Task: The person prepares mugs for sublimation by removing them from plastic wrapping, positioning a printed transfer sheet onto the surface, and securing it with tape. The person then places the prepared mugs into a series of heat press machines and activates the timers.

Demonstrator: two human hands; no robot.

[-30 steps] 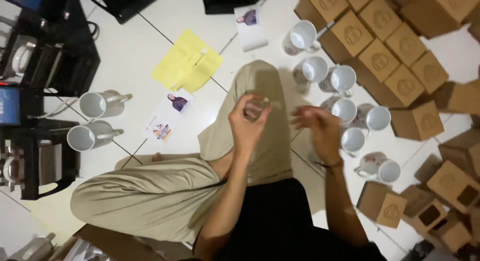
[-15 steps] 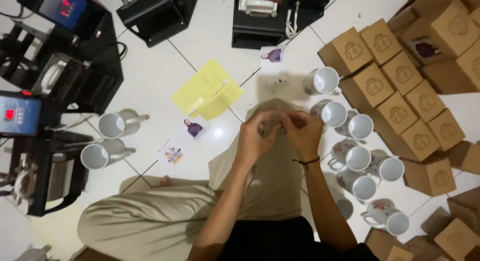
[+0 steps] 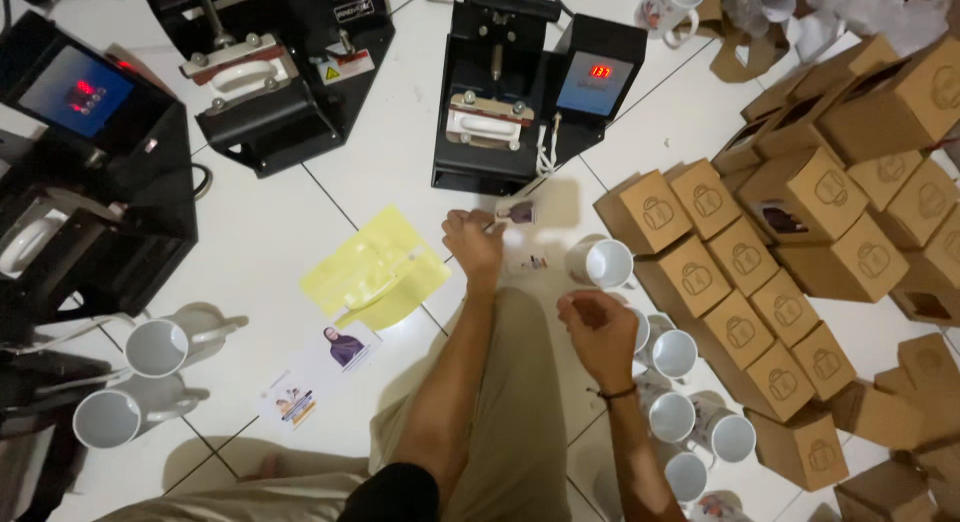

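I sit on a white tiled floor with my leg stretched forward. My left hand [image 3: 473,242] reaches out over the floor and pinches the edge of a printed paper sheet [image 3: 522,239] that lies just in front of a black mug press machine [image 3: 520,92]. My right hand [image 3: 598,327] hovers above my knee with its fingers curled loosely and nothing visible in it. A white mug [image 3: 603,262] stands right of the sheet, close to both hands.
Two more black press machines [image 3: 270,67] stand at the left and back. Several brown cardboard boxes [image 3: 760,272] fill the right side. Several white mugs [image 3: 690,412] line my right leg; two mugs [image 3: 150,347] stand left. Yellow sheets [image 3: 375,272] and printed photos [image 3: 320,372] lie on the tiles.
My hands were together over my knee; the left one has since stretched forward to the printed sheet, and the right stayed back. My view tilted up toward the machines.
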